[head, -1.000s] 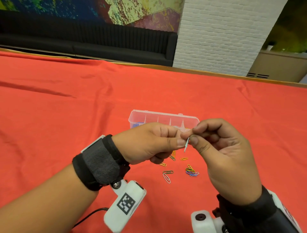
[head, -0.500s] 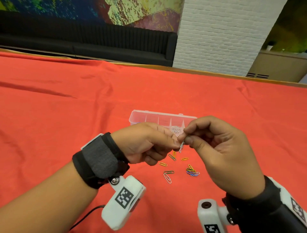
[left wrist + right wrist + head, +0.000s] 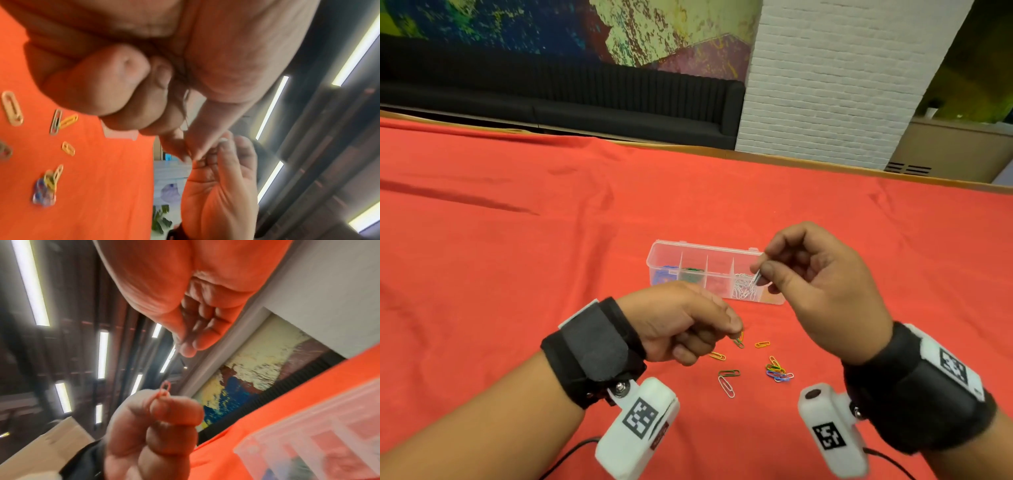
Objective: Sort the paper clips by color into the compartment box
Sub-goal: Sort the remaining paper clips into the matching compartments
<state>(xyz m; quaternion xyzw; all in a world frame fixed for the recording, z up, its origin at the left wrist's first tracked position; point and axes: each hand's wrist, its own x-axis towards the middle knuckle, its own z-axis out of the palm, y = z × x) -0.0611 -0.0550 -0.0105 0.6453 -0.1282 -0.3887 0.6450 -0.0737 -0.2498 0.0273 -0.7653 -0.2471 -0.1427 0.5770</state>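
Note:
The clear compartment box (image 3: pixel 708 249) lies on the red cloth; it holds blue clips at its left end, green ones beside them and white ones (image 3: pixel 743 291) further right. My right hand (image 3: pixel 758 273) hovers over the white compartment and pinches a white paper clip (image 3: pixel 755 281) between thumb and forefinger. My left hand (image 3: pixel 737 331) is lower, just above the loose clips, and pinches a small orange clip (image 3: pixel 741 337), which also shows in the right wrist view (image 3: pixel 164 391). The box's right end is hidden behind my right hand.
Loose clips lie on the cloth near me: two orange (image 3: pixel 762 344), one green (image 3: pixel 729 372), one white (image 3: pixel 726 386) and a mixed tangle (image 3: pixel 779 371). The table's far edge (image 3: pixel 825 161) borders a black sofa and a white brick pillar.
The hands were together working on one clip; now they are apart. My right hand went up and away to the box with the white clip, my left sank toward the loose clips.

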